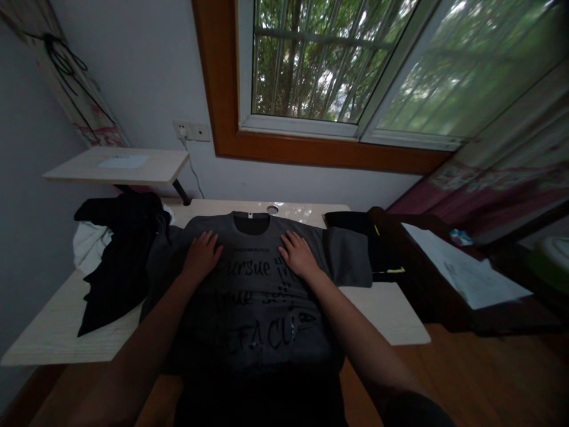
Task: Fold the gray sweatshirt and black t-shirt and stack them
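Observation:
A dark grey T-shirt with black lettering lies spread face up on the pale desk, its collar toward the window and its lower part toward my body. My left hand rests flat on the chest of the shirt, left of the printed words. On the other side, my right hand presses flat near the shoulder, covering part of the print. Both hands have their fingers stretched out and hold nothing. The sleeve on the right is laid out flat; the left one runs up beside dark clothing.
Black and white clothes are heaped on the desk's left, below a raised shelf. A folded black garment with yellow marks lies at the right. Beyond it, papers rest on a dark surface. The desk stands under a window.

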Available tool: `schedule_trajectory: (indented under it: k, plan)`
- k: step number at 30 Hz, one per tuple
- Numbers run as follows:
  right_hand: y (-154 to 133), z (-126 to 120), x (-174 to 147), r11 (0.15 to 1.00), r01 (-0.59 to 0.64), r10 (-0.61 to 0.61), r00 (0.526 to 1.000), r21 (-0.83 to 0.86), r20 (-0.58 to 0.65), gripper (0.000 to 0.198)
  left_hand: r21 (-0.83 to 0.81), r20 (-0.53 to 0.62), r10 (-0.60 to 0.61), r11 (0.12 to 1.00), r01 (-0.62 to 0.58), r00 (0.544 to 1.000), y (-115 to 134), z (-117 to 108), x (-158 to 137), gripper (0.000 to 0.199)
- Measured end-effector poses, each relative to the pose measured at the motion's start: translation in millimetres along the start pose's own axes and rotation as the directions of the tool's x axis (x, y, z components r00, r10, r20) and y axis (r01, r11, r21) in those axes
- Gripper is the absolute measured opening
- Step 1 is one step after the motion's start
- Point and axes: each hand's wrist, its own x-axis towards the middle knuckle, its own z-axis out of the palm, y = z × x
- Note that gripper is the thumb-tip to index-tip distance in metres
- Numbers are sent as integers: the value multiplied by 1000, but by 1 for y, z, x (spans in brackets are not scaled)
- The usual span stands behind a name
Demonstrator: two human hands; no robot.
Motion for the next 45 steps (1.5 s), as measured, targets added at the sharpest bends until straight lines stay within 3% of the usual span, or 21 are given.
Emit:
schedule_trajectory:
  k: [9,16,23,27,33,36,41,45]
  plan:
    - [44,7,37,999,-49,50,998,-24,44,58,-3,-20,-52,999,52,998,-21,16,38,60]
    - [53,11,48,999,-14,16,997,-36,71,60,3,39,-43,999,43,998,-29,23,59,64]
    - [55,11,51,998,13,-9,997,-54,83,60,24,-5,-30,999,30,1000,-31,27,60,61]
    - [34,11,53,999,-12,16,996,-43,86,59,3,-11,-13,1000,13,1000,-14,22,58,55]
    - [-26,21,61,997,77,-79,994,18,79,64,-97,-12,32,995,-33,999,51,19,58,58]
    - [-39,23,61,995,96,-98,993,38,72,67,-113,-23,8,994,-11,1000,66,22,56,63]
    - [-18,16,45,990,135,-137,989,41,58,64,-94,-22,-22,995,20,1000,52,24,52,63]
    - [18,5,20,999,52,-52,998,-16,22,58,-68,3,-32,997,32,999,35,21,45,64]
